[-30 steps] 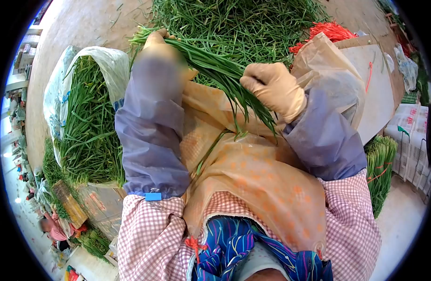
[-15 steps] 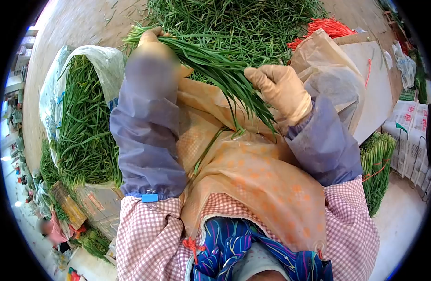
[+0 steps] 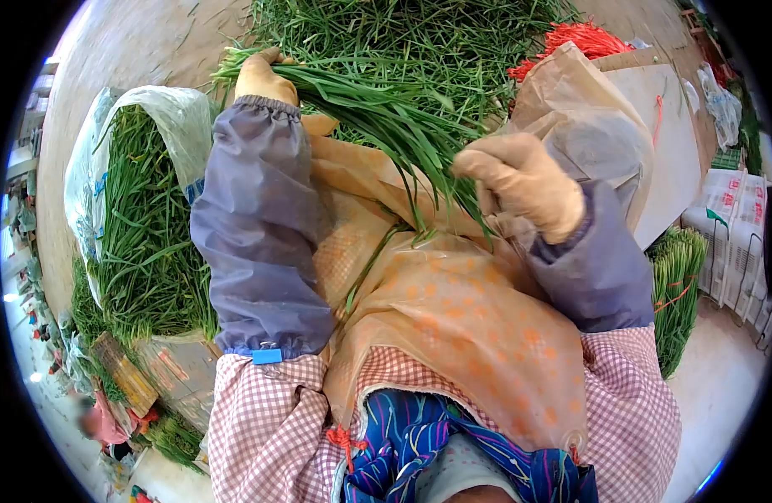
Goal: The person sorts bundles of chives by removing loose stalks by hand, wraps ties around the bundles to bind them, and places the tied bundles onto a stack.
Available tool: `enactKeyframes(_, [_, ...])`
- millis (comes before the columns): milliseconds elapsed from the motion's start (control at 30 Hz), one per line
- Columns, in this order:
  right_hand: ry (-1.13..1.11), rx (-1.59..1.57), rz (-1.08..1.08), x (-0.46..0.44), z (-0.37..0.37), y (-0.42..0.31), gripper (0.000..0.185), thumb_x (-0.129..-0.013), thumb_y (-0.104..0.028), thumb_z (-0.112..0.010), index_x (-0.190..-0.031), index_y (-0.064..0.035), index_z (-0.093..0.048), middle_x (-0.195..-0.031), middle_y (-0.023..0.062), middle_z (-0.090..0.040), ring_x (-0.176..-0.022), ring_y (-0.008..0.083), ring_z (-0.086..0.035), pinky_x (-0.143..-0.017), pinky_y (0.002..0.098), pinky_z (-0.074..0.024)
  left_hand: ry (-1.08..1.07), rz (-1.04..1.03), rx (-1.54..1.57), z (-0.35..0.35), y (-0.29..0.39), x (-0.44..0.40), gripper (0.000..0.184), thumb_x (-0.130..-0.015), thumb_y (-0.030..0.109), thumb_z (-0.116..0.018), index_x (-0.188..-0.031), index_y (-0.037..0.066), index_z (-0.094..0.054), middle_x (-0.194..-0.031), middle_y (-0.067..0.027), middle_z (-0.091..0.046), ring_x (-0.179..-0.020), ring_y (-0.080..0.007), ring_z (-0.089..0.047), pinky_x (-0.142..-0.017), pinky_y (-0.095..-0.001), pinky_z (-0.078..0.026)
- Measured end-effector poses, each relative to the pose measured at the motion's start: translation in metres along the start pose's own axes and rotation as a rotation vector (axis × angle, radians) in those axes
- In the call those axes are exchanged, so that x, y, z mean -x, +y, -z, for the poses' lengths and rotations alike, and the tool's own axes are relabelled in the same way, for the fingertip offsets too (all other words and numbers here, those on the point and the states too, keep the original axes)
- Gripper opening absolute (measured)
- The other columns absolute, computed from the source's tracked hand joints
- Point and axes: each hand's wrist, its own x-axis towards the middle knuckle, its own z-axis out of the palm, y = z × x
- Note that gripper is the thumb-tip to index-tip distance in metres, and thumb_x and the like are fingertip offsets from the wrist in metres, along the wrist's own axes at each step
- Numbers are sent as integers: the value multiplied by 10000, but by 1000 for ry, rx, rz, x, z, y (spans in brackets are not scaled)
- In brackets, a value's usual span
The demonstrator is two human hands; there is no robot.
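Observation:
My left hand (image 3: 266, 78), in a tan glove, is closed around the pale stem end of a bunch of long green leaves (image 3: 365, 105). The bunch slants down to the right, its tips fanning out over the apron (image 3: 478, 310). Beside those tips is my right hand (image 3: 524, 184), also gloved, with its fingers bent and pressed together. Whether a leaf lies between them is too small to tell. A few loose leaves (image 3: 371, 267) lie on the apron. Beyond both hands spreads a large heap of green leaves (image 3: 419, 38).
At the left, a plastic bag (image 3: 84, 180) holds more greens. Red ties (image 3: 583, 40) lie at the upper right, beside a pale board (image 3: 667, 142). A tied bundle (image 3: 678, 293) and white crates (image 3: 732, 243) are at the right. Another person (image 3: 108, 419) is at the far lower left.
My left hand has shifted slightly left with the bunch. My right hand has moved right and a little down, its fingers opening somewhat and then curling in again.

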Motion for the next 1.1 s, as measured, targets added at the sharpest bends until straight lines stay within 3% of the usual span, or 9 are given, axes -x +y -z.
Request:
enactKeyframes(167, [83,-126,113,-25,-36,27,218,-929,-209,-639,-909,2,-688,-647,16,-593,-623,74,-519,-548,267,-434,-13,15,42,2,0,-5,131,-940,97,-529,-837,29,-484,-670,-74,-519,-561,-258,-527,-615,-486,-534])
enactKeyframes(267, [150,-115,185,-22,-33,25,190,-919,-187,-660,-898,1,-684,-654,-28,-576,-584,63,-514,-527,236,-417,-30,53,57,3,3,-10,160,-940,116,-527,-812,28,-486,-648,-83,-524,-581,-281,-538,-627,-470,-531])
enactKeyframes(433, [308,142,716,-13,-20,24,198,-913,-183,-665,-891,12,-693,-672,-15,-622,-592,80,-563,-527,245,-455,-120,70,81,0,-5,-3,152,-939,121,-530,-813,44,-496,-636,-69,-526,-600,-273,-544,-638,-458,-531])
enactKeyframes(567, [412,-103,281,7,7,8,142,-899,-167,-681,-917,-27,-702,-764,37,-676,-699,112,-618,-624,266,-515,-83,29,75,2,0,7,183,-941,125,-524,-780,46,-491,-629,-65,-522,-596,-253,-547,-659,-447,-537])
enactKeyframes(667, [452,116,339,0,14,15,154,-899,-185,-689,-930,-34,-702,-755,30,-669,-696,107,-613,-628,262,-524,-82,27,80,2,0,1,188,-941,132,-524,-778,46,-489,-627,-65,-523,-593,-247,-550,-669,-444,-544])
enactKeyframes(833, [186,248,336,-5,4,-10,429,-928,-424,-594,-914,-5,-683,-712,186,-634,-663,273,-623,-620,381,-501,-75,27,43,0,-4,9,179,-938,131,-528,-785,46,-490,-625,-67,-523,-574,-242,-536,-651,-435,-549])
enactKeyframes(967, [147,245,350,-32,-22,-3,273,-903,-278,-634,-889,-8,-674,-694,171,-621,-580,273,-580,-585,366,-471,-108,10,55,1,-2,7,178,-939,133,-528,-787,45,-497,-628,-68,-526,-589,-245,-537,-655,-428,-544])
enactKeyframes(1067, [155,245,522,-28,-11,0,214,-893,-222,-658,-890,-8,-669,-669,157,-595,-559,218,-562,-567,343,-466,-169,17,84,5,1,7,191,-941,135,-534,-776,43,-507,-627,-71,-529,-599,-249,-541,-663,-415,-538])
enactKeyframes(1100, [84,127,454,-22,-6,1,185,-896,-197,-670,-882,-12,-673,-622,98,-584,-551,139,-542,-537,302,-454,-168,7,84,5,2,9,196,-942,137,-536,-772,43,-507,-627,-71,-529,-597,-250,-540,-664,-414,-537])
